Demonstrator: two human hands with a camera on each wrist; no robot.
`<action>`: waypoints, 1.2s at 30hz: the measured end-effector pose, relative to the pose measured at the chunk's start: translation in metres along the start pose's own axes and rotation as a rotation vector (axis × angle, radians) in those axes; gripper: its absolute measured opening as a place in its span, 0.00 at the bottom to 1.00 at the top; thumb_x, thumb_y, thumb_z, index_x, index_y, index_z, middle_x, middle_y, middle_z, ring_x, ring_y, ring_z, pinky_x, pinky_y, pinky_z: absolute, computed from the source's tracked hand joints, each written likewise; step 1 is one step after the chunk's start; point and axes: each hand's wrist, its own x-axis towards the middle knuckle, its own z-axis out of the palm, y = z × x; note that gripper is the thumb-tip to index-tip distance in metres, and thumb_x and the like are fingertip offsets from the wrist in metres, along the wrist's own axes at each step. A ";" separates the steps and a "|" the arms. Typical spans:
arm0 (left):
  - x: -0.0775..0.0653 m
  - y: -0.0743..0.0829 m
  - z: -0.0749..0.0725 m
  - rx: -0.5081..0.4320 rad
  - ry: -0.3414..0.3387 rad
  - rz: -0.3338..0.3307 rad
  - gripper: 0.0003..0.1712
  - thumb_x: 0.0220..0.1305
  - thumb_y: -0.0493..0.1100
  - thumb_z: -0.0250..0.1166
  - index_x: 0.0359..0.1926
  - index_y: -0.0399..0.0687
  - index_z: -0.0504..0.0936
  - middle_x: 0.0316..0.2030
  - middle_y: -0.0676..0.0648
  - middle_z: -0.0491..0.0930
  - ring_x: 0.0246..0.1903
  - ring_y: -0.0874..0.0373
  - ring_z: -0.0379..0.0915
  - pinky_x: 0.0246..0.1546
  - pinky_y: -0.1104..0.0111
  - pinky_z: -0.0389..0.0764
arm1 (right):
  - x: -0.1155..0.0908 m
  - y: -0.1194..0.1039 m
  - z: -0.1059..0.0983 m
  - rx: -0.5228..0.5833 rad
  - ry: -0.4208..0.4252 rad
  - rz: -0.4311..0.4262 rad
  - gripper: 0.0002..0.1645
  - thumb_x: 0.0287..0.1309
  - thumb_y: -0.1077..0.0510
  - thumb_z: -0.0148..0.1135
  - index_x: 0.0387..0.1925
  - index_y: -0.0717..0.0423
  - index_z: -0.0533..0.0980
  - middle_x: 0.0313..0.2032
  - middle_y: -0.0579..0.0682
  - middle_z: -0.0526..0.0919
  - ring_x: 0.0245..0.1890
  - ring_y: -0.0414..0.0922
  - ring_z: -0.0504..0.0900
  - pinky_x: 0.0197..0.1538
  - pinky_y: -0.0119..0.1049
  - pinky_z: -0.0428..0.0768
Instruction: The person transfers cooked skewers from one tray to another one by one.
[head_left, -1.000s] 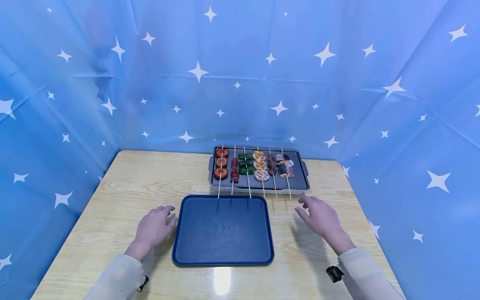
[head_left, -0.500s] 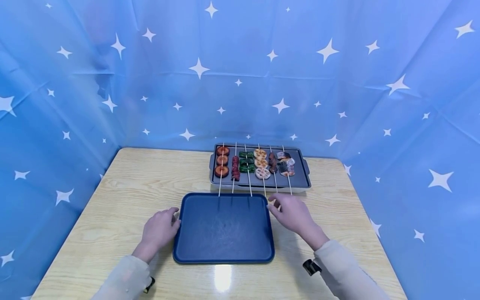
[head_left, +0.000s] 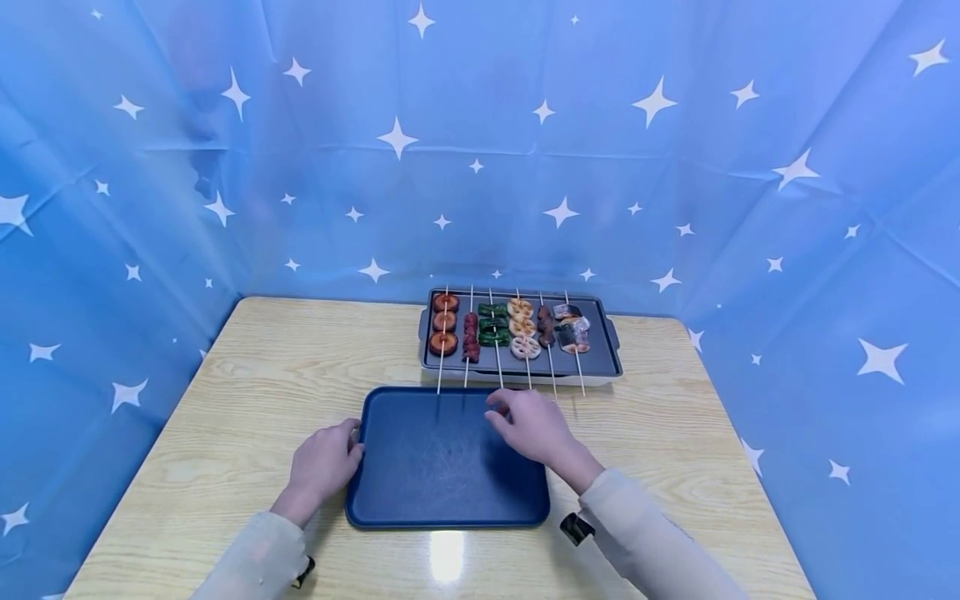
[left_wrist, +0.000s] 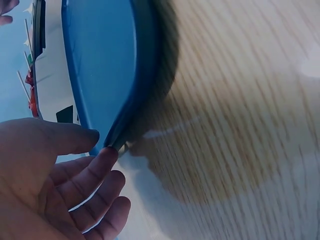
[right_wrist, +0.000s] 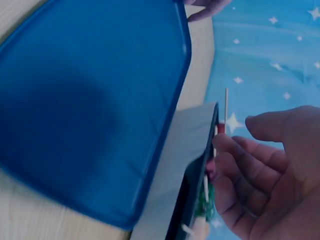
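Observation:
A dark blue rectangular tray (head_left: 442,475) lies on the wooden table. At its left edge my left hand (head_left: 322,462) pinches the rim; the left wrist view has the thumb (left_wrist: 80,140) over the rim and the forefinger (left_wrist: 97,167) against its outer side. My right hand (head_left: 528,425) hovers over the tray's back right corner, fingers loosely bent and nothing between them. Just beyond it are the stick ends of a lotus root skewer (head_left: 522,327) and a green vegetable skewer (head_left: 492,323). In the right wrist view the right fingers (right_wrist: 250,175) overlap the skewers.
Behind the tray stands a dark griddle (head_left: 600,354) bearing several skewers, including round orange-brown slices (head_left: 444,321), red meat (head_left: 470,337), brown meat (head_left: 545,325) and fish pieces (head_left: 573,333). Their sticks jut past its front edge. A blue starry curtain (head_left: 465,217) surrounds the table (head_left: 300,358).
My right hand has moved left from the table on the right to above the tray. My left hand has shifted slightly right and now pinches the tray's rim. The skewers stay put.

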 end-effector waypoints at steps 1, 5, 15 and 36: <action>0.000 0.000 0.000 0.001 0.000 -0.002 0.24 0.63 0.44 0.64 0.58 0.41 0.77 0.25 0.54 0.79 0.23 0.61 0.71 0.21 0.68 0.71 | 0.001 -0.002 0.003 0.005 -0.005 -0.002 0.14 0.63 0.48 0.62 0.46 0.48 0.83 0.28 0.40 0.86 0.21 0.32 0.76 0.26 0.30 0.75; 0.000 -0.001 0.001 0.001 -0.002 -0.011 0.24 0.63 0.44 0.65 0.59 0.42 0.77 0.25 0.54 0.79 0.22 0.61 0.71 0.19 0.69 0.70 | 0.005 -0.006 0.014 0.008 -0.008 -0.022 0.15 0.63 0.48 0.61 0.46 0.50 0.83 0.29 0.41 0.86 0.23 0.33 0.78 0.26 0.29 0.76; -0.001 -0.002 0.000 -0.011 -0.005 -0.019 0.24 0.63 0.44 0.64 0.60 0.46 0.76 0.25 0.54 0.82 0.20 0.61 0.72 0.17 0.69 0.69 | 0.027 -0.023 0.039 0.130 0.000 0.022 0.14 0.65 0.50 0.60 0.47 0.49 0.84 0.30 0.43 0.87 0.21 0.32 0.76 0.24 0.28 0.75; 0.000 -0.008 0.002 -0.053 -0.015 -0.030 0.24 0.63 0.44 0.64 0.61 0.49 0.77 0.25 0.55 0.83 0.20 0.63 0.72 0.19 0.68 0.70 | 0.070 -0.047 0.058 0.408 0.016 0.217 0.16 0.68 0.52 0.55 0.46 0.55 0.84 0.28 0.47 0.89 0.19 0.35 0.80 0.28 0.32 0.78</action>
